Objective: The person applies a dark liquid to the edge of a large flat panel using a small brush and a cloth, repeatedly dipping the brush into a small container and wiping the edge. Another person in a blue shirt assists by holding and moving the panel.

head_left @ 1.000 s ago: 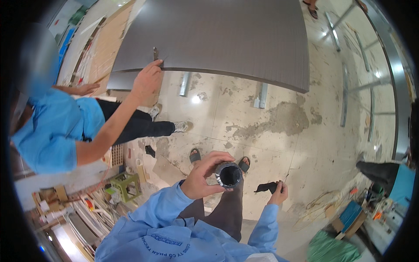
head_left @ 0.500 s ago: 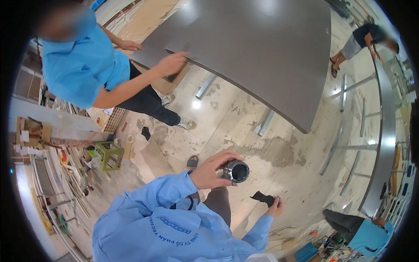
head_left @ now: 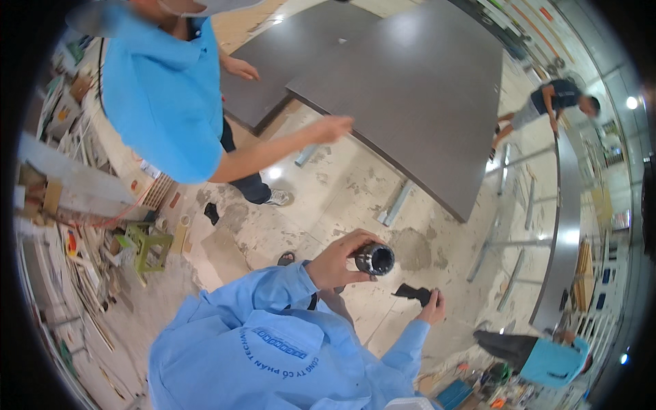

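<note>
A large dark panel point(head_left: 424, 102) is filling the upper middle of the frame, and a second dark panel point(head_left: 301, 48) is lying beside it toward the upper left. A co-worker in a light-blue shirt point(head_left: 164, 102) is standing at the upper left, one arm reaching over the big panel's near edge; whether that hand is touching it, I cannot tell. A long narrow slab point(head_left: 567, 239) is running down the right side, and a green stool point(head_left: 147, 246) is standing at the left.

At the centre, the left hand point(head_left: 339, 262) is gripping a dark round container point(head_left: 376, 260), fingers above and thumb below; the container is sitting at the hand's right, its open mouth facing the camera. Lower right of it, the right hand point(head_left: 433, 307) is pinching a small black piece point(head_left: 413, 294) by its right end, the rest sticking out to the left.

Compared with half a second ago, the co-worker's reaching hand is lying farther right along the panel's edge, while both hands are keeping the same holds.
</note>
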A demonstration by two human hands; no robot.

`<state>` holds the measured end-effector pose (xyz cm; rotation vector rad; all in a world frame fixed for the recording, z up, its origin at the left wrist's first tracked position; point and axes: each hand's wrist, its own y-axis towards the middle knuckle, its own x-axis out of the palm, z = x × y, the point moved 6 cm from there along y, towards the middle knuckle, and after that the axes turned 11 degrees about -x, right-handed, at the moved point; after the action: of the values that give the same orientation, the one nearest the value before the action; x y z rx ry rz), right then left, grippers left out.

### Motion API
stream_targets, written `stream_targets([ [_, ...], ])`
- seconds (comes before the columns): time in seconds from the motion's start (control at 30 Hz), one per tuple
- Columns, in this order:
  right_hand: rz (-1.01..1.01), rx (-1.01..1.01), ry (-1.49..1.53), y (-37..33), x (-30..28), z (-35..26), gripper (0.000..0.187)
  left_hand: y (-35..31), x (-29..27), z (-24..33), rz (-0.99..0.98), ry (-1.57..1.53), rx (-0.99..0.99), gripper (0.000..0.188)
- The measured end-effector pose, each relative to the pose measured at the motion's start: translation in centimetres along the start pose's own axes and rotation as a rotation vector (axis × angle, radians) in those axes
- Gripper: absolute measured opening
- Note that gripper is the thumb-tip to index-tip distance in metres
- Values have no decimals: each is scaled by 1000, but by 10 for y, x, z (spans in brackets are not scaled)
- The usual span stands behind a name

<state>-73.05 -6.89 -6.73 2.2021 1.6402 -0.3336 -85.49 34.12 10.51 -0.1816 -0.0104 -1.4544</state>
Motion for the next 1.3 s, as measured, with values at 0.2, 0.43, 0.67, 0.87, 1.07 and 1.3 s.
stream_targets([
  [0.2, -13, -100, -155, -16, 25, -46, 26, -21, -13, -4, -34, -49, -49, 70],
  [0.43, 58, -228, -41, 15, 82, -59, 20, -10, -16, -38, -88, -1, -91, 74],
  [0.67, 118, -260, 24, 81, 154, -22, 18, 25, 2, -74, -49, 109, -146, 82],
  [0.87, 202, -206, 80, 121, 192, 11, 17, 52, 6, -106, 16, 135, -213, 86],
  [1.07, 74, -319, 138, 123, 232, 7, 13, 64, 4, -123, -3, 208, -221, 82],
  [1.3, 223, -263, 135, 117, 230, 7, 13, 77, 0, -131, -65, 206, -241, 78],
])
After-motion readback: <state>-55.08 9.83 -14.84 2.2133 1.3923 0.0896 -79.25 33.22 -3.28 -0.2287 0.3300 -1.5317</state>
